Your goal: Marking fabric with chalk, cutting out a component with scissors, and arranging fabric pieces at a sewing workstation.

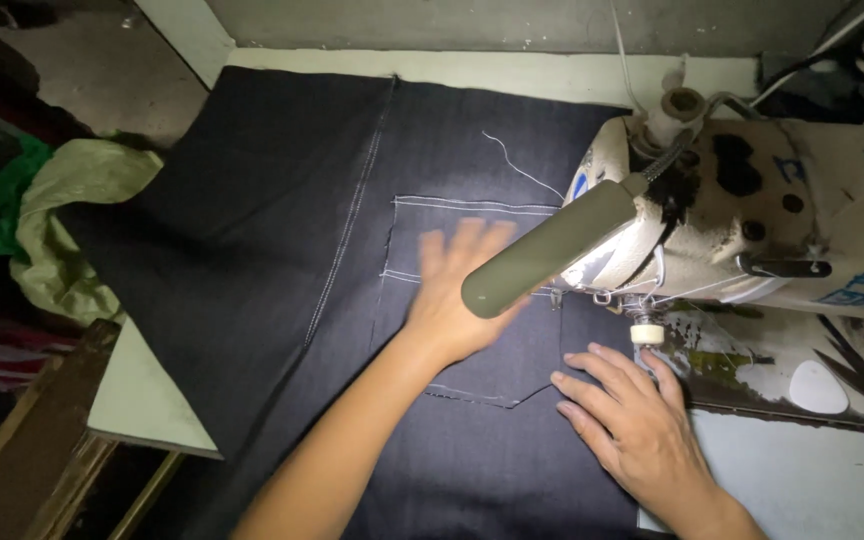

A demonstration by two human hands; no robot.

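Hands flat on dark denim (282, 250) — left hand (457, 295) open, right hand (627, 410) open.

Hands: two, the left hand (457, 290) flat and blurred on the pocket, the right hand (627, 415) flat on the cloth near the needle, right of it.
Dark denim pieces: one large denim panel (272, 260) spread across the table.
Pockets: one pocket patch (472, 300) outlined in pale stitching, at the centre of the panel.
Sewing machines: one sewing machine (752, 220), cream and worn, at the right.
Lamps: one lamp (552, 245), a grey-green tube, reaching left from the machine.
Loose threads: one pale thread (517, 165) lying on the cloth, far of the pocket.
Tables: one table (142, 395), pale-topped.
Green cloths: one crumpled cloth (62, 220) at the left edge.
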